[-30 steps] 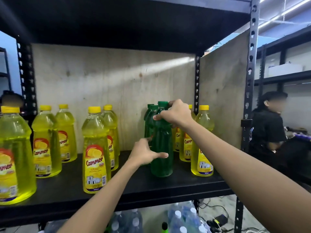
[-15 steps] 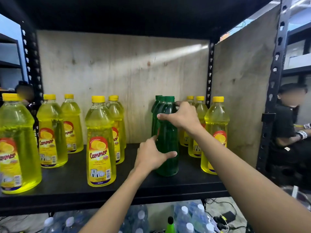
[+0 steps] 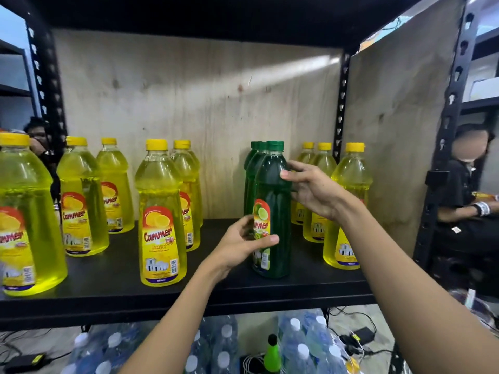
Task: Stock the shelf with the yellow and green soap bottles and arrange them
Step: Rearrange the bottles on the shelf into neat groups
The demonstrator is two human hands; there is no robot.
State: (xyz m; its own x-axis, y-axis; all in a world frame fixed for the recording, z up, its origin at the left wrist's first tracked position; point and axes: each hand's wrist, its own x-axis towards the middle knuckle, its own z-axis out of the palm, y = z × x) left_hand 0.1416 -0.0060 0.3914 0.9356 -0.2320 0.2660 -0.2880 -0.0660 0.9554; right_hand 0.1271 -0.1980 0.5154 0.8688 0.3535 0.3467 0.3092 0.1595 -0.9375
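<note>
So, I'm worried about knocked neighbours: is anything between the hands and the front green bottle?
Nothing visible does. The left hand curls round the front green bottle low at its label; the right hand touches its shoulder. More green bottles stand close behind it, yellow bottles to its right.

Two hands on a green soap bottle (image 3: 275,184) on a black shelf (image 3: 108,279).

The green soap bottle stands up straight near the front edge. The left hand (image 3: 240,245) holds it low down, with the thumb across the label. The right hand (image 3: 313,191) touches its top part with the fingertips. Two more green bottles (image 3: 249,168) stand in a row right behind it. Yellow soap bottles (image 3: 160,211) stand in rows to the left, and three more yellow bottles (image 3: 348,198) stand to the right by the wooden side wall. Under the shelf are packs of water bottles (image 3: 297,346) and a small light green bottle (image 3: 272,354) with a black cap. A person in black (image 3: 459,184) sits far right.
</note>
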